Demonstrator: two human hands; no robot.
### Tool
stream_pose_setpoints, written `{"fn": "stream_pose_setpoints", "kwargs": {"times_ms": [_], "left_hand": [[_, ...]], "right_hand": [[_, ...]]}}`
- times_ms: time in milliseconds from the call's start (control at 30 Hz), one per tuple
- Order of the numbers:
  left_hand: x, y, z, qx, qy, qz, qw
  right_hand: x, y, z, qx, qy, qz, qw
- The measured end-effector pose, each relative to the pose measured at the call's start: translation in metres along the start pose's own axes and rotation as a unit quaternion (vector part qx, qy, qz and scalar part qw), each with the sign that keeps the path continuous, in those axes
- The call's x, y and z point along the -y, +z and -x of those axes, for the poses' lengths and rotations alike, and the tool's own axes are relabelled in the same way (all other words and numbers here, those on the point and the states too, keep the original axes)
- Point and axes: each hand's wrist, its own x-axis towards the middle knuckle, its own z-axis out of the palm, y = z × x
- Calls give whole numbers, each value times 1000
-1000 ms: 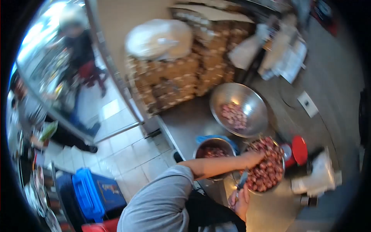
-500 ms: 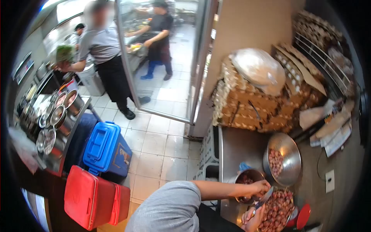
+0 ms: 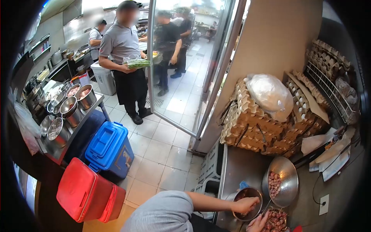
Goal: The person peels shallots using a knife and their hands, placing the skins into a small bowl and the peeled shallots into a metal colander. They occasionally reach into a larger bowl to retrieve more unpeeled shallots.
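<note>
On the steel counter stands a metal pot (image 3: 258, 193), and my left hand (image 3: 245, 205) reaches into it with closed fingers; what they hold is hidden. My right hand (image 3: 258, 223) grips a knife (image 3: 266, 207), its blade pointing up between the pot and a heap of small reddish onions (image 3: 275, 220). Behind the heap, a large steel colander (image 3: 286, 181) is tilted and holds small peeled onions (image 3: 274, 184).
Stacked egg trays (image 3: 251, 127) carry a white plastic bag (image 3: 269, 92) at the counter's back. A person (image 3: 125, 58) holds packed greens beside a glass door (image 3: 181, 96). Blue (image 3: 106, 145) and red (image 3: 79, 189) bins stand left, near a table of metal pots (image 3: 58, 131).
My left hand has moved from beside the knife into the pot. The view has shifted, with the counter lower in frame. The person with the greens has turned and stands nearer the door.
</note>
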Motion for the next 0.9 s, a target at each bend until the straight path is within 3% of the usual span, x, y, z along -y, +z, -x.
{"fn": "stream_pose_setpoints", "kwargs": {"times_ms": [67, 100, 167, 300, 400, 467, 533, 567, 667, 700, 800, 833, 900], "left_hand": [[6, 0, 1, -34, -6, 33, 999], [10, 2, 0, -59, -1, 31, 998], [15, 3, 0, -81, 5, 26, 996], [6, -2, 3, -73, -4, 35, 997], [-1, -15, 5, -74, -45, 83, 993], [-18, -25, 2, -71, -53, 74, 993], [-12, -32, 0, -41, -91, 196, 975], [-8, -40, 1, -96, -40, 116, 988], [-24, -80, 12, -69, -131, 286, 947], [-20, -92, 14, -91, -127, 207, 966], [-14, -130, 28, -31, -150, 267, 951], [-13, -139, 32, -11, -173, 344, 923], [-13, -162, 39, 4, -185, 365, 912]], "right_hand": [[-29, -3, 1, -39, -85, 161, 983], [-38, -5, 3, -3, 36, 106, 994], [-54, -7, 7, -3, 50, 98, 994], [-23, 4, 14, -16, 105, 42, 993], [-27, 10, 16, -51, 116, 10, 992], [10, 25, 13, -83, 47, 16, 995], [8, 34, 9, -55, 85, -100, 990], [3, 42, 3, -60, 75, -176, 980], [49, 81, -4, -129, 110, -43, 985], [60, 92, -9, -137, 116, -69, 981], [85, 129, -16, -114, 146, -140, 973], [80, 140, -20, -112, 24, 31, 993], [71, 155, -31, -112, 89, -29, 989]]}}
